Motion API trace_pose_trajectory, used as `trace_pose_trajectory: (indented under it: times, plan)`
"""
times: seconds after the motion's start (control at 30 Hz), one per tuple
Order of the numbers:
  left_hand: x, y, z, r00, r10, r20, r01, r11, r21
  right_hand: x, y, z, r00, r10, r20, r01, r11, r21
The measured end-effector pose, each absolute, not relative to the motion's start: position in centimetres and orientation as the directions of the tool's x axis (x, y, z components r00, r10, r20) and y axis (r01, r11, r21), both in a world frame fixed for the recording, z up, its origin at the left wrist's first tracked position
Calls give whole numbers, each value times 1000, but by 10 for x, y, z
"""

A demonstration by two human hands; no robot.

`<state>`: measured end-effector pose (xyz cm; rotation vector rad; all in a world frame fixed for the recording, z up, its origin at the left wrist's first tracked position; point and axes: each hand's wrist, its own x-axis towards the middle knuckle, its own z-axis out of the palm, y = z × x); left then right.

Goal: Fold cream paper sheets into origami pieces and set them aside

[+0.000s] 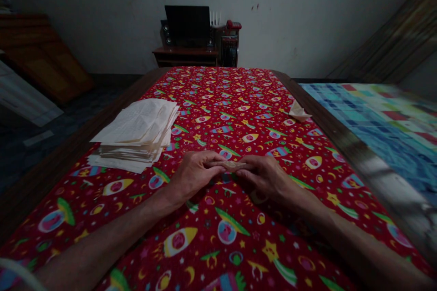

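Between my two hands, just above the red patterned cloth (pixel 208 204), is a small folded piece of paper (pixel 231 165), pale brown and narrow. My left hand (pixel 198 170) pinches its left end between thumb and fingers. Its right end sits in the pinch of my right hand (pixel 264 173). The fingers cover both ends, so only the middle of the paper shows. Left of my hands lies an uneven stack of printed paper sheets (pixel 136 122). A folded paper shape (pixel 299 111) with pointed corners rests near the cloth's right edge.
The cloth covers a long table with a dark wooden edge (pixel 309 104). Beyond it, a monitor (pixel 187 25) and speakers stand on a low desk (pixel 186 57) by the wall. A bed with a checked cover (pixel 375 118) is at right, a wooden cabinet (pixel 44 54) at left.
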<state>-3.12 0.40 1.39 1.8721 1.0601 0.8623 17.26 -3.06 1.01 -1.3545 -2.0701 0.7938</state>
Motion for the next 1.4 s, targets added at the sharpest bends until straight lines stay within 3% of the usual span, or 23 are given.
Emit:
trace_pose_trajectory:
  times: [0.23, 0.4, 0.5, 0.67, 0.83, 1.0, 1.17, 1.4]
  plan:
    - [-33, 2, 13, 516, 831, 208, 511, -494, 704, 168, -35, 12, -352, 926, 134, 701, 356, -618]
    - [-32, 0, 13, 526, 815, 243, 552, -545, 631, 167, -35, 12, -423, 858, 293, 685, 514, -517]
    - [-30, -1, 15, 544, 810, 218, 526, -532, 663, 165, -34, 11, -411, 857, 311, 700, 516, -494]
    - [-31, 1, 20, 542, 834, 101, 520, -427, 740, 163, -35, 9, -401, 870, 287, 671, 492, -554]
    - [-35, 4, 26, 492, 867, -71, 596, -277, 754, 163, -35, 11, -330, 935, 131, 697, 335, -635]
    - [-37, 7, 25, 474, 878, -61, 553, -244, 797, 165, -33, 15, -344, 932, 112, 732, 341, -590]
    - [-42, 9, 19, 454, 886, -90, 524, -184, 832, 176, -28, 12, -355, 934, 34, 704, 291, -648]
    - [-44, 11, 18, 478, 877, -52, 554, -255, 792, 182, -30, 14, -430, 898, 90, 725, 403, -558]
